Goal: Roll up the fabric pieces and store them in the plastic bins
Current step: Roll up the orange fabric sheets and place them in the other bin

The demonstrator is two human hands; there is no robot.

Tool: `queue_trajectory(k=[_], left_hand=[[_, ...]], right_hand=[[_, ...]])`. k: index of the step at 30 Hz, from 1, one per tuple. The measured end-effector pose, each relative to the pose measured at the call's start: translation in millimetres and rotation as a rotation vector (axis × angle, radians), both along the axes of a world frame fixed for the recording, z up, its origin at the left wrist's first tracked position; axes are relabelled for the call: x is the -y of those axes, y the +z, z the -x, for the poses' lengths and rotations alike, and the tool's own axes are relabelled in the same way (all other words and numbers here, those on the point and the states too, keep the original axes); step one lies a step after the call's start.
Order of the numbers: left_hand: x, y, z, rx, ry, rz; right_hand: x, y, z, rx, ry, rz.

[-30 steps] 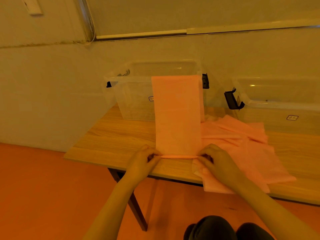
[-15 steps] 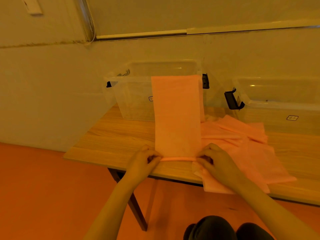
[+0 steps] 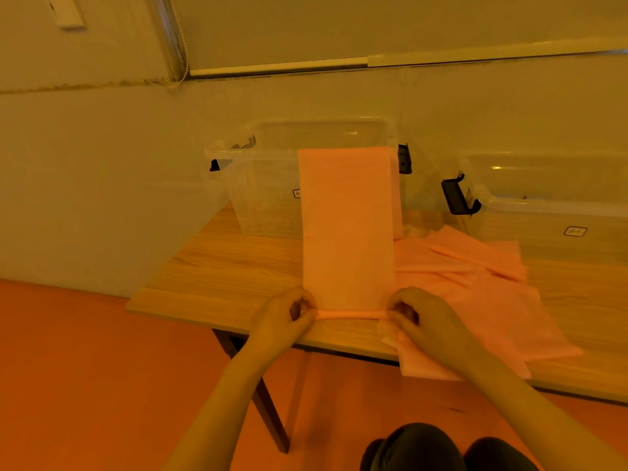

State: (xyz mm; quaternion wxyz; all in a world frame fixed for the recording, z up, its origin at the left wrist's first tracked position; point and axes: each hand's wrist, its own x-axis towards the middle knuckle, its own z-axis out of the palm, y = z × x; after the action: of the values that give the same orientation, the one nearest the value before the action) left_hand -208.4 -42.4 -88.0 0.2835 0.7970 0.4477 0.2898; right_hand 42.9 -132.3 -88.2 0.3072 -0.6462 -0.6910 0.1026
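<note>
Pale walls close off the far side of the room, and an orange floor (image 3: 85, 368) runs under a wooden tabletop (image 3: 231, 266). At the near edge of that tabletop, both hands work one long pink fabric strip (image 3: 346, 226). The left hand (image 3: 285, 317) pinches the left end of a thin rolled start (image 3: 351, 314) with curled fingers; the right hand (image 3: 421, 317) pinches the right end the same way. From the roll the strip runs flat toward the far edge, then climbs the front wall of a clear plastic bin (image 3: 265, 198), its top end draped at the bin's rim. A second clear bin (image 3: 550, 226) stands toward the far right corner, with a black latch (image 3: 457, 195) on its left side. Between that bin and the near edge, just beside the strip and under the right hand, lies a loose heap of more pink fabric pieces (image 3: 492, 300), one corner hanging over the near edge. Dark knees (image 3: 414, 447) show below.
</note>
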Motion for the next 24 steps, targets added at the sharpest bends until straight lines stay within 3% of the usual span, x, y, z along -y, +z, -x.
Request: queue_trajectory(k=[24], left_hand=[[-0.4, 0.0, 3.1, 0.067, -0.072, 0.001]], right_hand=[[-2.0, -3.0, -2.6, -0.037, 0.057, -0.018]])
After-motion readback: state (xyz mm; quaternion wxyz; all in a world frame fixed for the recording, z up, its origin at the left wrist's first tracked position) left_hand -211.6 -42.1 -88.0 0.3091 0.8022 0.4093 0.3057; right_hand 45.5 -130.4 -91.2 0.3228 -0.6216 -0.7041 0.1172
